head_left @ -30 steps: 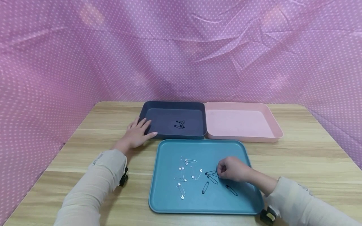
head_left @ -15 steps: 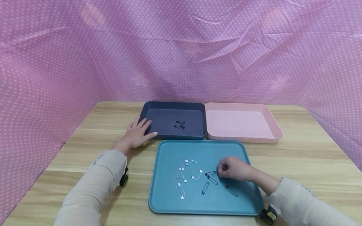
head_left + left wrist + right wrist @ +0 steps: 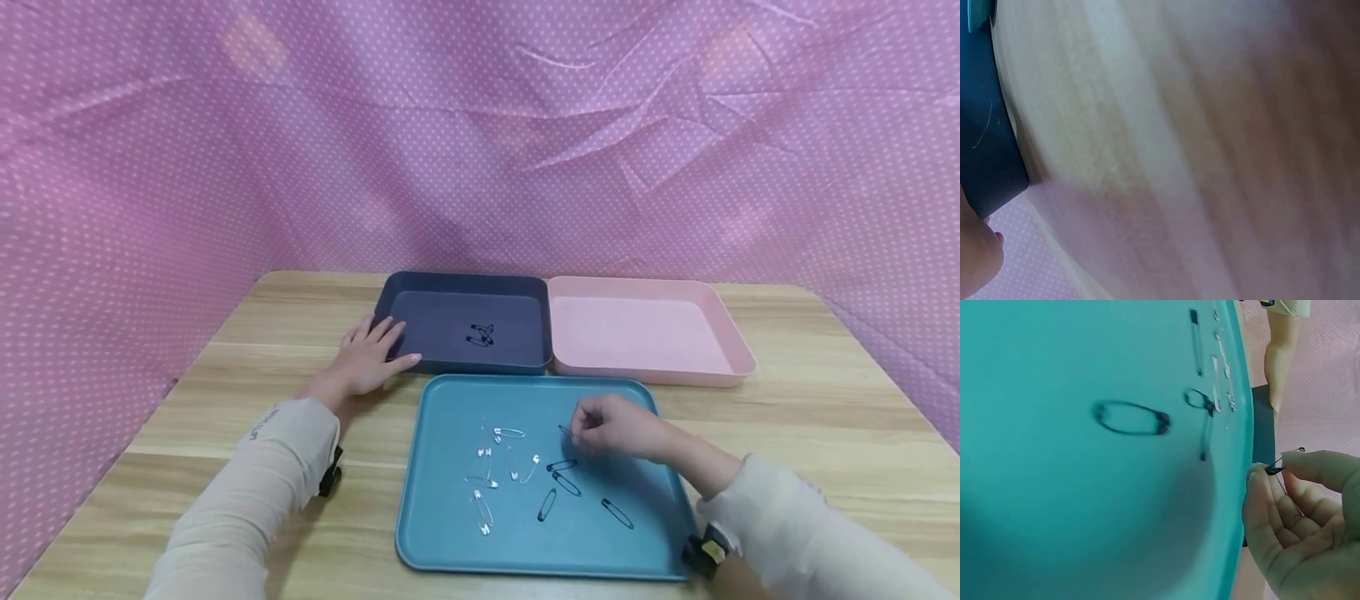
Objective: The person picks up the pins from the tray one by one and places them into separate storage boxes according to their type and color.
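Between thumb and fingertips, my right hand [image 3: 618, 427] pinches a black safety pin [image 3: 1275, 467], held above the teal tray [image 3: 600, 550]. Below it on that tray lie several black safety pins [image 3: 618, 513], two of them [image 3: 566, 484] close together, with silver safety pins [image 3: 483, 510] grouped to their left. My left hand [image 3: 363, 360] rests with fingers spread on the left rim of the dark blue tray [image 3: 517, 354]. A small heap of black safety pins [image 3: 481, 335] lies inside that tray. In the left wrist view, only part of the left hand [image 3: 979, 253] shows at the dark tray's wall.
A pink tray [image 3: 637, 333] stands to the right of the dark blue one, side by side behind the teal tray. All stand on a wooden table [image 3: 810, 417]. A pink dotted cloth [image 3: 480, 150] hangs behind and around the table.
My right hand has lifted off the teal tray and moved slightly back with a black safety pin from the cluster. My left hand stays at the dark blue tray's rim.
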`<state>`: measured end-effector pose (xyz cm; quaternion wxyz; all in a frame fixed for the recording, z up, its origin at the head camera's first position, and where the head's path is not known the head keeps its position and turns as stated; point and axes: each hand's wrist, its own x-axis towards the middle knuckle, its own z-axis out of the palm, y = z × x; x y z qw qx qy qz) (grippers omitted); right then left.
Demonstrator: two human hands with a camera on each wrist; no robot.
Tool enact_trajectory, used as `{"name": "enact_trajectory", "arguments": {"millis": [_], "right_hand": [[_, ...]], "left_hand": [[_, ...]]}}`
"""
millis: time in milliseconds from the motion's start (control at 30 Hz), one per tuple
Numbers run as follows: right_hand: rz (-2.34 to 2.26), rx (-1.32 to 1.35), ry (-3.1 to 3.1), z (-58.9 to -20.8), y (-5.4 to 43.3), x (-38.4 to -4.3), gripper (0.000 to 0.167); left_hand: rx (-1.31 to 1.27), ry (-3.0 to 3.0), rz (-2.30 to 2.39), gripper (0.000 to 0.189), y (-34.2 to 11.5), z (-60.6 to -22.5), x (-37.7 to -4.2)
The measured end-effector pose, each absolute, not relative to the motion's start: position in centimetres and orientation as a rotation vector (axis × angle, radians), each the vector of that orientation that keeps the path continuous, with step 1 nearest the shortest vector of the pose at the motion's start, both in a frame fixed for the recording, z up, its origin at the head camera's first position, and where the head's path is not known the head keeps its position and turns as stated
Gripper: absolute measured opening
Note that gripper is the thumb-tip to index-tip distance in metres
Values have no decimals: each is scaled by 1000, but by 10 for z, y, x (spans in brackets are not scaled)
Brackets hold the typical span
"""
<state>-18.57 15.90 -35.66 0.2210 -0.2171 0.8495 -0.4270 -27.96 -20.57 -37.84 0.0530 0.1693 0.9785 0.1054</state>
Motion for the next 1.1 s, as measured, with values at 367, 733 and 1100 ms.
{"name": "enact_trajectory", "arguments": {"millis": [367, 733, 1100], "right_hand": [[-1278, -583, 2347, -342, 145, -215, 4], [-1355, -528, 2404, -333, 122, -244, 5], [-1382, -408, 2447, -336, 104, -264, 7]], "left_hand": [[515, 2971, 353, 80, -206, -381, -280], [515, 2968, 345, 82, -207, -379, -280], [510, 2975, 342, 82, -207, -378, -279]]}}
